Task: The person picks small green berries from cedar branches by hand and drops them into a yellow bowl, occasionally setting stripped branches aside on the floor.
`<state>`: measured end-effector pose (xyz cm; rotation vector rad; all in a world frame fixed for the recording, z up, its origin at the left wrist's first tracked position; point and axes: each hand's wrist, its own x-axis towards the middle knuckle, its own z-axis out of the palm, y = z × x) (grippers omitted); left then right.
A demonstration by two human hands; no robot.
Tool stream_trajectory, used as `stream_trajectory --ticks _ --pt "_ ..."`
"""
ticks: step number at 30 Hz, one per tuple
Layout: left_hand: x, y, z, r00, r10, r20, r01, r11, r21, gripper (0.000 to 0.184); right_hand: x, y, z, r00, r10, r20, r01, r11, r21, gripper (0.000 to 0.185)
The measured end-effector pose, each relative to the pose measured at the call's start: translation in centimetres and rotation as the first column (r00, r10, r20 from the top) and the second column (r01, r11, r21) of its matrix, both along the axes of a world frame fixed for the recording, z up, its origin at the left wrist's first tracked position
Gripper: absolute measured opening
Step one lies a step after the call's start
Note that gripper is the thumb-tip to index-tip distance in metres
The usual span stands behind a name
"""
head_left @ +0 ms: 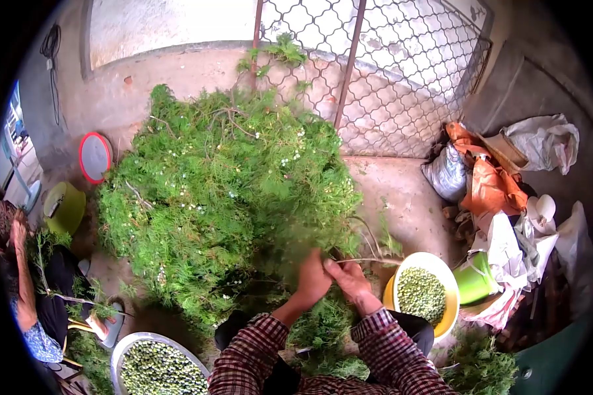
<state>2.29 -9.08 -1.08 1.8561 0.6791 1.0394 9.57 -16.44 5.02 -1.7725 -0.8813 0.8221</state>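
My left hand [314,276] and my right hand [350,280] are close together at the front edge of a big pile of green conifer branches [211,191]. Both are closed on one leafy branch [369,260]; its bare stem sticks out to the right past my right hand. The foliage beyond my left hand is smeared by motion. Right of my right hand stands a yellow bucket [452,309] holding many small green cones or berries [422,293]. Loose sprigs [319,326] lie beneath my forearms.
A metal basin [116,359] of the same green pieces sits at lower left. At far left, another person's arm [26,276] is beside a branch. A yellow-green tub [66,209] and red-rimmed sieve [95,158] stand behind. Sacks [501,187] and a green bucket [476,278] crowd the right.
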Motion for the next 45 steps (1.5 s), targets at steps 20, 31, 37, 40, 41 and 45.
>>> stream_trajectory --ticks 20,31,37,40,41,45 --pt "-4.9 3.6 3.6 0.95 -0.203 0.239 0.313 0.65 -0.692 0.025 11.0 -8.4 2.0 0.584 0.081 -0.808 0.384 0.849 0.363 0.013" --pt "-2.2 2.7 2.4 0.948 -0.273 0.165 0.306 0.629 -0.715 0.024 14.6 -20.1 6.2 0.679 -0.098 -0.727 0.551 0.722 0.418 0.012" --pt "-2.2 2.2 2.4 0.949 -0.287 0.133 0.293 0.637 -0.713 0.021 23.9 -40.5 5.3 0.711 -0.701 0.062 0.596 0.647 0.475 0.014" --pt "-2.6 2.2 2.4 0.946 -0.289 0.144 0.304 0.643 -0.703 0.025 26.5 -57.4 8.5 0.76 -0.646 -0.068 0.517 0.539 0.664 0.029" --pt "-2.7 2.1 2.5 0.947 -0.288 0.14 0.3 0.647 -0.701 0.025 24.8 -61.5 10.1 0.154 -0.917 0.369 0.683 0.368 0.63 0.039" --pt "-2.5 2.1 2.8 0.952 -0.287 0.107 0.281 0.676 -0.681 0.024 16.7 -67.5 10.1 -0.424 -0.629 0.651 0.905 -0.282 0.317 0.052"
